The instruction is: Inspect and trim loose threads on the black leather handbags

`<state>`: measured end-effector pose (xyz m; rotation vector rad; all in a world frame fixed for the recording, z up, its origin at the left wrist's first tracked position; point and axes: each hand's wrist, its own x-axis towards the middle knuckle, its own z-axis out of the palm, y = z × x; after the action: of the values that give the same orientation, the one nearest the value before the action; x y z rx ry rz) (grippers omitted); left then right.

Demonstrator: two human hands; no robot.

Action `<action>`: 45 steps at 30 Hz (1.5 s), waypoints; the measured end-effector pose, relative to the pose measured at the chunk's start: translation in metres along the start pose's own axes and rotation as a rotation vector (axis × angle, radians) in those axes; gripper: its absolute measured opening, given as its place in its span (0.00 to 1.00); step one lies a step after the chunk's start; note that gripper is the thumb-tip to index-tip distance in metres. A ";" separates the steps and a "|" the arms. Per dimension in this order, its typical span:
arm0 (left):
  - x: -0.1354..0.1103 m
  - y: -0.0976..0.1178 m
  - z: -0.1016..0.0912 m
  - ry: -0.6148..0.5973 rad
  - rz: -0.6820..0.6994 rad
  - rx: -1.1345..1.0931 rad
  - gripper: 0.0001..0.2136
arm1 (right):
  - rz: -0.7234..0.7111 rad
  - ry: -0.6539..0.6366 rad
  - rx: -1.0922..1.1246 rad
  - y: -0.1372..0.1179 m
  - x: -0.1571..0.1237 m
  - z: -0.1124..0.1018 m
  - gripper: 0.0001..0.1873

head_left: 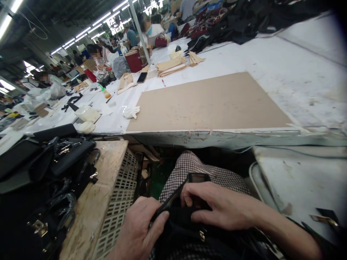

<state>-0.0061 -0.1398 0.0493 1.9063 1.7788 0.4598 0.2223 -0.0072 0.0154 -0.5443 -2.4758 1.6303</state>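
White worktable (295,72) ahead, left hand (142,224) pinching black bag (180,222), right hand (214,206) slanting inward, curled against it, its grip unclear

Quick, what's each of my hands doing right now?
Left hand: closed, holding the black bag by its edge.
Right hand: fingers bent at the bag's opening; whether it grips anything can't be told.
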 end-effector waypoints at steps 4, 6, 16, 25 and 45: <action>-0.006 -0.003 0.003 0.010 0.019 -0.009 0.09 | -0.027 -0.033 -0.001 -0.009 0.004 0.002 0.22; -0.008 -0.004 0.005 0.008 0.051 -0.011 0.09 | -0.072 -0.077 -0.004 -0.012 0.006 0.003 0.21; 0.001 -0.010 0.012 0.076 -0.093 -0.164 0.11 | 0.051 -0.061 -0.278 0.019 0.012 -0.004 0.20; 0.021 -0.009 0.011 0.076 -0.245 -0.389 0.12 | 0.218 0.110 -0.070 0.033 0.025 -0.013 0.16; 0.027 -0.005 0.011 0.003 -0.308 -0.396 0.12 | -0.161 0.122 0.013 0.020 0.013 -0.005 0.10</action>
<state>-0.0011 -0.1142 0.0349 1.3387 1.7847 0.6445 0.2166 0.0088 -0.0015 -0.4172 -2.3523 1.5055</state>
